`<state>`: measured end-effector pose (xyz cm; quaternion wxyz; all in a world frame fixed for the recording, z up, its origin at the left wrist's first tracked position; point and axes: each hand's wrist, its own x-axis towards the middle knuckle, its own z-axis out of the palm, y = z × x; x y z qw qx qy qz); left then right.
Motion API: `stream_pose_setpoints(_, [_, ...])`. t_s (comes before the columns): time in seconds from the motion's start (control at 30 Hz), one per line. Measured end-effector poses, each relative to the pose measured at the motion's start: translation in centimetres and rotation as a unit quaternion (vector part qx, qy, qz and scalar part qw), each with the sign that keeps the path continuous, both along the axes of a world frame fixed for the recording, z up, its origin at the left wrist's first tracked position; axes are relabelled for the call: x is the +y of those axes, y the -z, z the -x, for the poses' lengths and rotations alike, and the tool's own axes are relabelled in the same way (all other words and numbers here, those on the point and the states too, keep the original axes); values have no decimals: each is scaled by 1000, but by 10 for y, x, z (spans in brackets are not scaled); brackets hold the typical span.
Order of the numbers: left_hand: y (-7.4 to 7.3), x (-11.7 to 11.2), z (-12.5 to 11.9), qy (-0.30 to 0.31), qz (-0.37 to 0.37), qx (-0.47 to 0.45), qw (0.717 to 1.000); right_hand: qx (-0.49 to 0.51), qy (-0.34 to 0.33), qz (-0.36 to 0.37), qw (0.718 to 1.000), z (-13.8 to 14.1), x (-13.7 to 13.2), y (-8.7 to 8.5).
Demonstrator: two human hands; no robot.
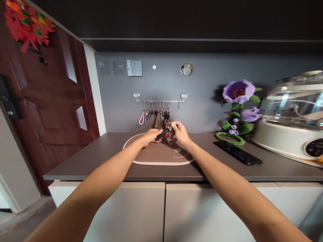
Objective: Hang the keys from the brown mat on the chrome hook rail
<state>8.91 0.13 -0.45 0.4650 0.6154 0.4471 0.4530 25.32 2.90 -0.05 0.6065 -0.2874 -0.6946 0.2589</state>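
Observation:
Over the brown mat [151, 155] I hold a bunch of keys [171, 138] between both hands. My left hand [151, 137] is closed on a black fob or key at the bunch's left end. The fingers of my right hand [179, 133] pinch the metal key ring [169, 125] at the top. Behind, a clear hook rail [161, 101] is fixed to the grey wall with several key bunches hanging from it. A pink strap loop [141, 118] hangs at its left end, and a brown strap [157, 120] hangs near the middle, partly behind my hands.
To the right lie a black phone [239, 154] and a purple artificial flower [239, 92] with a green ring base. A white appliance with a clear lid [290, 124] stands at the far right. A dark shelf [176, 23] overhangs the counter [101, 161]; a reddish door [58, 101] is left.

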Motion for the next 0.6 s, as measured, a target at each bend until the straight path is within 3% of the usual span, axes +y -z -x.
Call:
stream_pose_setpoints(0.1, [7, 4, -2, 18, -76, 80, 994, 19, 0, 8, 1000, 0, -1, -2])
stream_pose_setpoints(0.17, [10, 6, -3, -3, -147, 136, 980, 28, 2, 15, 999, 0, -1, -3])
stream_pose_setpoints(0.37, [3, 0, -8, -97, -319, 275, 902, 29, 26, 35, 999, 0, -1, -8])
stream_pose_setpoints(0.47, [1, -2, -9, -128, -355, 302, 875, 33, 35, 36, 998, -1, 1, -12])
stream_pose_setpoints(0.6, [2, 0, -8, -156, -366, 295, 869, 37, 43, 47, 997, -4, 11, -22])
